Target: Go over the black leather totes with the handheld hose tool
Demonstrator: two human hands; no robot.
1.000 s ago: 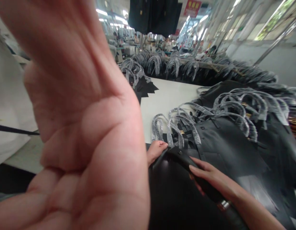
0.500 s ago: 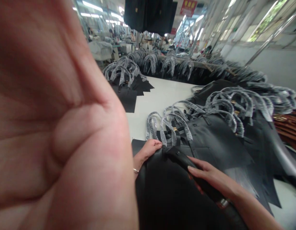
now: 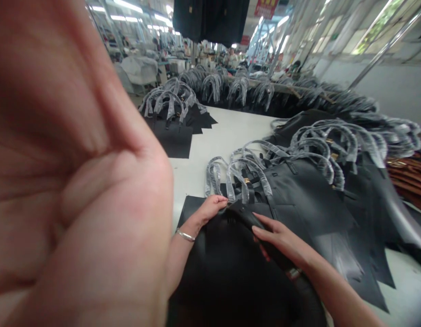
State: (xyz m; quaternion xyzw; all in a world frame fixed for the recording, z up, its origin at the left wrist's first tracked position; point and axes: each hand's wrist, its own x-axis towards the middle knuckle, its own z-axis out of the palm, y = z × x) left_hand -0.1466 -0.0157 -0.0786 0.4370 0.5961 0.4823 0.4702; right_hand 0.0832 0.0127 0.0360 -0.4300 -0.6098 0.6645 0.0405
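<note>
1. At the far left, very close to the camera, is the large blurred open hand of another person [image 3: 77, 150]. Its palm faces the lens, and I cannot see it holding anything.
2. Ahead of the person's left hand and farther away, a stack of black leather bags [image 3: 172, 141] lies on a white table [image 3: 230, 131].
3. The person's left hand [image 3: 210, 209], with a silver bangle [image 3: 185, 235] on the wrist, is half closed. It seems to pinch the top edge of a black leather tote bag [image 3: 227, 272], which lies directly under both hands.
4. Just beyond the left hand are bag handles wrapped in clear plastic film [image 3: 214, 177]. They are almost touching the fingers.
5. The person's right hand [image 3: 281, 240] is partly closed around a black leather strap [image 3: 246, 215] on the same bag, with the fingers lying over the strap.
6. To the right of the right hand, a pile of dark grey leather bags [image 3: 309, 195] lies touching the tote. Farther right are brown bags [image 3: 408, 179].
</note>
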